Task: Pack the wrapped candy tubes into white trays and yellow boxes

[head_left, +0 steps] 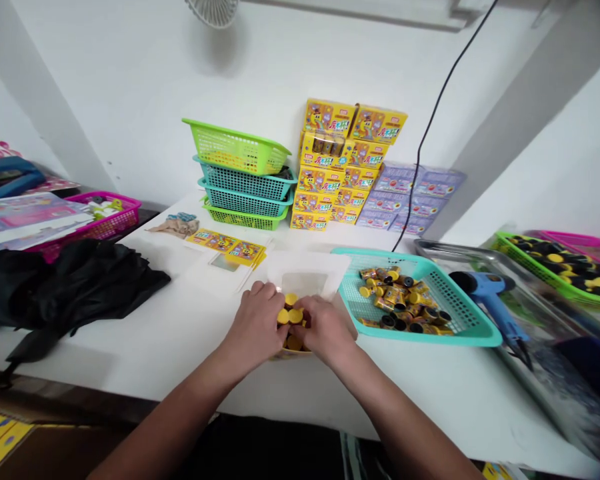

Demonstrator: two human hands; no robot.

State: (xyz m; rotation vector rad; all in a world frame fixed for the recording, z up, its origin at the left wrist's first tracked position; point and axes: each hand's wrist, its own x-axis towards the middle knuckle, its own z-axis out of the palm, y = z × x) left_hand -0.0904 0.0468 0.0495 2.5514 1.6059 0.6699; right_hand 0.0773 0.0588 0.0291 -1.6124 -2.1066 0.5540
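An open cardboard box (307, 263) stands on the table in front of me, its white flap raised at the back. Several small canisters with yellow caps (291, 315) stand upright inside it. From the left side, my left hand (260, 317) reaches into the box, its thumb and fingers bent round the caps. My right hand (327, 327) does the same from the right, fingertips pressed on the canisters close to the left thumb. The fingertips are partly hidden among the caps. Beside the right hand lies a turquoise basket (473, 333) of loose canisters (397, 297) with yellow and black ends.
Stacked green and turquoise baskets (245, 190) stand against the wall, beside piled yellow boxes (325, 180) and purple boxes (397, 193). Flat yellow cards (227, 245) lie behind my left hand. A black cloth (100, 283) is at left; a blue heat gun (495, 303) rests right, on a metal tray.
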